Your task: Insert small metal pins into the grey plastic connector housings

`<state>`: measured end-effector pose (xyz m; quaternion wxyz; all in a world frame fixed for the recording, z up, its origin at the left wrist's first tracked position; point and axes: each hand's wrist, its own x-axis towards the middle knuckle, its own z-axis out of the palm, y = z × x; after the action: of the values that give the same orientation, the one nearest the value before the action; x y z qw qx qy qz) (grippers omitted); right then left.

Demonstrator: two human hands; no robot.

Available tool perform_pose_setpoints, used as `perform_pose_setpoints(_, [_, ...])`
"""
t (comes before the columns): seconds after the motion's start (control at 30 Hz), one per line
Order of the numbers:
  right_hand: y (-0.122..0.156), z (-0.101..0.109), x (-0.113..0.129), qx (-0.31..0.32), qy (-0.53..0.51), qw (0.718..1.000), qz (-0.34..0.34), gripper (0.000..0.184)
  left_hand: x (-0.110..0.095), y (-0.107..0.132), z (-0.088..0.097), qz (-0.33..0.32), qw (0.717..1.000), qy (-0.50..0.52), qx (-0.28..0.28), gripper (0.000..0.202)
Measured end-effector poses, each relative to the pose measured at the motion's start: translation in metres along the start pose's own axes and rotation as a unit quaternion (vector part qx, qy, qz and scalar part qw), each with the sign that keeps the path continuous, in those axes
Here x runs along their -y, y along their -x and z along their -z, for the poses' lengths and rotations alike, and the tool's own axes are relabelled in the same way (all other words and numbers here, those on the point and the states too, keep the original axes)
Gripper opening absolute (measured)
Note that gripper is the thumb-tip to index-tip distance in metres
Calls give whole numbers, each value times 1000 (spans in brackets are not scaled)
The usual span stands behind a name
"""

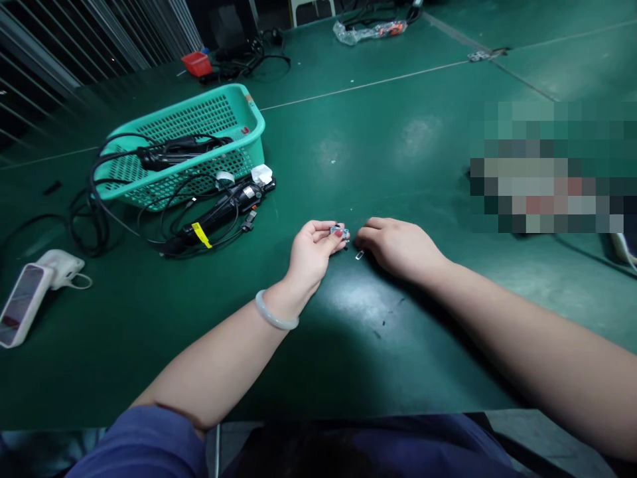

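Observation:
My left hand (314, 251) rests on the green table (378, 166), palm turned inward, fingers curled and pinching a small blue-grey part (339, 232) at the fingertips. A pale bangle (275, 313) circles that wrist. My right hand (398, 247) lies knuckles up just to the right, fingers curled down onto the table. A tiny silver piece (359, 254) sits at its fingertips; whether the fingers grip it is unclear. The two hands are a few centimetres apart.
A teal mesh basket (199, 143) with black cables stands at the left, with a black tool (223, 209) and tangled leads in front of it. A white handheld device (30, 293) lies at the far left. A red tray (197, 64) and a plastic bag (365, 30) are at the back.

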<state>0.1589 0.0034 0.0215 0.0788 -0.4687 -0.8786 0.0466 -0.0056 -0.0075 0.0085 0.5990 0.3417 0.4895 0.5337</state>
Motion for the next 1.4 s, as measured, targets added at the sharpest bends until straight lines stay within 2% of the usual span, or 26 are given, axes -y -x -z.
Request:
perform_pose_setpoints(0.2, [1, -5, -2, 0, 3, 1000, -6, 19, -2, 0, 2, -12, 999, -29, 21, 30])
perform_pose_setpoints(0.3, [2, -4, -3, -53, -38, 997, -33, 20, -3, 1, 1, -26, 997, -61, 27, 32])
perform_pose_setpoints(0.43, [5, 2, 2, -146, -133, 979, -58, 16, -3, 5, -1, -18, 997, -74, 31, 29])
perform_pose_setpoints(0.53, [6, 4, 9, -176, -156, 970, -68, 14, -2, 7, -2, -9, 996, -77, 39, 33])
perform_pose_setpoints(0.73, [5, 2, 13, -176, -133, 973, -67, 17, 0, 8, -3, -17, 995, -82, 62, 41])
perform_pose_setpoints(1.0, [8, 3, 17, -181, -78, 979, -55, 24, -1, 9, -3, -39, 993, -94, 66, 39])
perform_pose_setpoints(1.23, [12, 11, 15, -206, -133, 968, -52, 22, 1, 4, -1, -37, 997, -39, 50, 28])
perform_pose_setpoints(1.3, [11, 10, 12, -187, -144, 970, -57, 21, 0, 2, -1, -18, 999, 0, 33, 19])
perform_pose_setpoints(1.4, [8, 2, 8, -117, -145, 981, -50, 20, -2, 0, 0, 3, 999, 47, 12, 11])
